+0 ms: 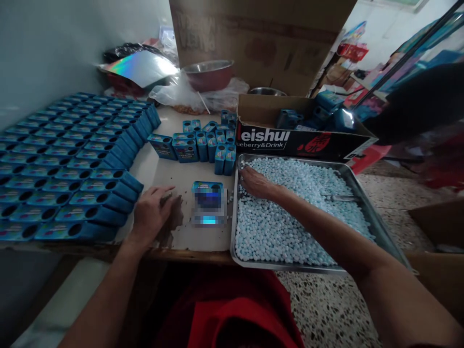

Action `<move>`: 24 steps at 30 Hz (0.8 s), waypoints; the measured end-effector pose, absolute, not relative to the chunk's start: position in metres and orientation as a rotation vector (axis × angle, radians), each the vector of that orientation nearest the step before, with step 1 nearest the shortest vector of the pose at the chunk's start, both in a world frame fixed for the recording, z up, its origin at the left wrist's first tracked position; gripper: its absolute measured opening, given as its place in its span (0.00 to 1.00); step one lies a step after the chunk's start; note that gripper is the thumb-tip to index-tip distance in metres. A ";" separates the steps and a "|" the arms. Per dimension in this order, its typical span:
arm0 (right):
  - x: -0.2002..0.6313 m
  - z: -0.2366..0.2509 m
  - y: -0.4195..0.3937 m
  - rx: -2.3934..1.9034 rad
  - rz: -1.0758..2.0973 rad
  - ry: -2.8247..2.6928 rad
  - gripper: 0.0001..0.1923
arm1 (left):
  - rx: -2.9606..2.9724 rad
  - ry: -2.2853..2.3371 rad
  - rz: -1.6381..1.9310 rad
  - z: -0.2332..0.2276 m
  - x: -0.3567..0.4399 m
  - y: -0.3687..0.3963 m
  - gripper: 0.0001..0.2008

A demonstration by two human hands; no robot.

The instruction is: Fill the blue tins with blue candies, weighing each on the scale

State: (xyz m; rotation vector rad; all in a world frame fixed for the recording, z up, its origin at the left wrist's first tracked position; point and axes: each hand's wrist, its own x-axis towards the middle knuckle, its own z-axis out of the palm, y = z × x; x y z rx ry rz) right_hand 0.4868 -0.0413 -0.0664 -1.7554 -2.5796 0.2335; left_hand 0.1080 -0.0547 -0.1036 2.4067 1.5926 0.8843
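Observation:
My right hand (255, 183) reaches into a metal tray (369, 212) filled with small pale blue candies (290, 212); its fingers rest on the candies at the tray's left edge, and I cannot see whether they pinch any. My left hand (152, 212) lies palm down on the table (174, 174), fingers loosely spread, holding nothing. Between both hands sits a small blue box on a blurred device with a lit display (208, 203).
Rows of flat-lying blue boxes (65, 174) cover the table's left. A cluster of upright blue boxes (206, 142) stands behind the device. A cardboard carton (300, 140) with more boxes sits behind the tray. Bowls, plastic bags and a large carton (261, 38) are at the back.

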 end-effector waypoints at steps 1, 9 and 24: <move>0.483 -0.069 -0.039 -1.764 0.226 -2.594 0.15 | 2.365 1.640 0.910 -0.107 0.104 -0.052 0.20; 0.477 -0.063 -0.097 -1.713 0.155 -2.801 0.15 | 2.348 1.742 0.891 -0.138 0.104 -0.042 0.19; 0.538 -0.028 -0.112 -1.740 0.843 -2.264 0.06 | 2.406 1.743 0.755 -0.138 0.110 -0.050 0.19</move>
